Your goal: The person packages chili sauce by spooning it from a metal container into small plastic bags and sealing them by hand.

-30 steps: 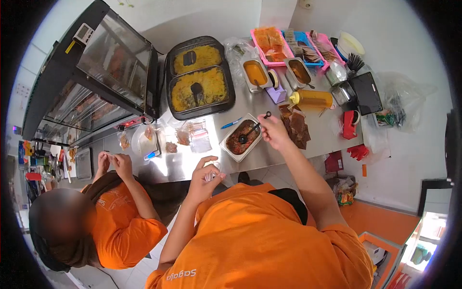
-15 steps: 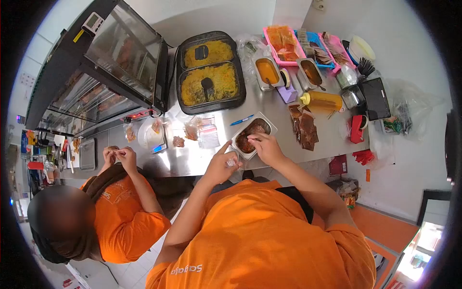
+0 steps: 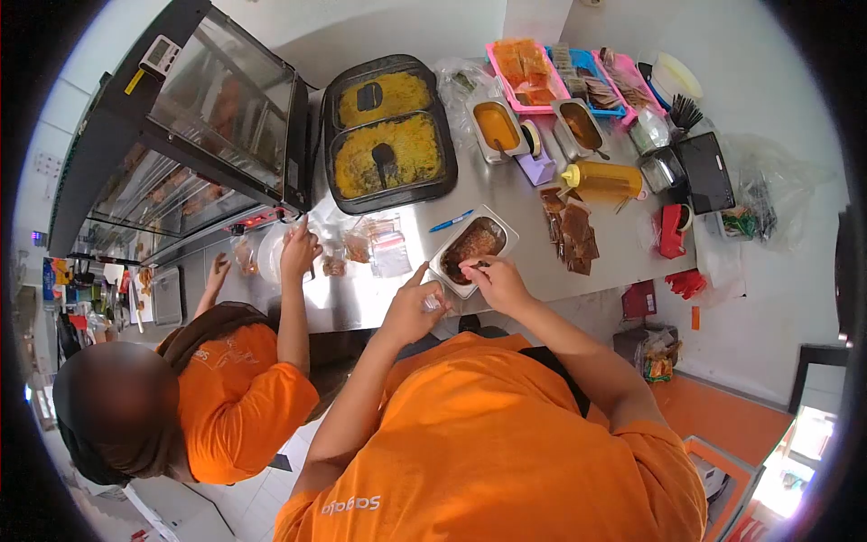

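Note:
A steel food pan [image 3: 506,237] of dark reddish-brown sauce [image 3: 479,242] sits near the counter's front edge. My right hand [image 3: 498,284] is closed at its near right rim, pinching what looks like a spoon [image 3: 479,264], its lower end hidden in the sauce. My left hand [image 3: 412,313] is just left of the pan, its fingers curled round a small clear plastic bag [image 3: 434,296], the index finger pointing toward the pan. A blue pen [image 3: 452,220] lies behind the pan, with clear packets [image 3: 390,255] to the left.
Left, a co-worker's hand [image 3: 298,251] reaches over the counter near a glass warming cabinet [image 3: 226,90]. A black two-part tray of yellow food [image 3: 390,163] stands behind. To the right are sauce pans [image 3: 498,126], a squeeze bottle [image 3: 603,181], brown packets [image 3: 573,237] and a red tape dispenser [image 3: 673,231].
My right hand has shifted slightly within the pan's near side, while my left hand stays almost still. The co-worker's hands have parted, one reaching forward over the counter.

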A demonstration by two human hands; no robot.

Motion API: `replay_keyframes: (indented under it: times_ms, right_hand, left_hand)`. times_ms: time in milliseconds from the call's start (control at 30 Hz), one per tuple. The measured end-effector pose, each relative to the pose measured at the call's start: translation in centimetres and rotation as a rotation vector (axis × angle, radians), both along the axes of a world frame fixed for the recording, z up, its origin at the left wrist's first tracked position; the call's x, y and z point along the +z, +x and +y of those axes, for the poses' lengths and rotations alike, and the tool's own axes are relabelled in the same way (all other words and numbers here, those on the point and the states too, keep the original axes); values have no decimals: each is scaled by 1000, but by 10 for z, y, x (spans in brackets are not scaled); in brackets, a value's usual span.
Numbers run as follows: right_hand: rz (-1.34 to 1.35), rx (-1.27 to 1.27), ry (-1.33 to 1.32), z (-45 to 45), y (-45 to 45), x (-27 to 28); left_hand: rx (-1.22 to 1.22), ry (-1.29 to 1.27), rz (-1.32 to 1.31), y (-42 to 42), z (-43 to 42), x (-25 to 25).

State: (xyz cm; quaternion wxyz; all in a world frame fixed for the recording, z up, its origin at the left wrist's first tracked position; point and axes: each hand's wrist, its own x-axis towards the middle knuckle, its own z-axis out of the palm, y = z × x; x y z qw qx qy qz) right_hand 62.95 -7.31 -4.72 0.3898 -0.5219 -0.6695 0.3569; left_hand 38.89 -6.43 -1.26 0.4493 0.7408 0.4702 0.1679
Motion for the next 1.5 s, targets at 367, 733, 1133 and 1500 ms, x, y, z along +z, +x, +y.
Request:
replay_keyframes:
  times_ms: [367,733,1133,1500]
  right_hand:
    - [913,-555,-572,2,43,-45]
    - [1030,-637,-526,-3,76,-51]
    - [21,-117,10,-4,1,-12]
    - [658,-532,-466,1,33,-41]
  left_hand:
    - [171,-240,-228,-1,-15,7]
    - [305,-175,-285,-4,-17,16]
    - [307,-165,-78,2,-13,4]
    - [263,-182,-29,3,-15,6]
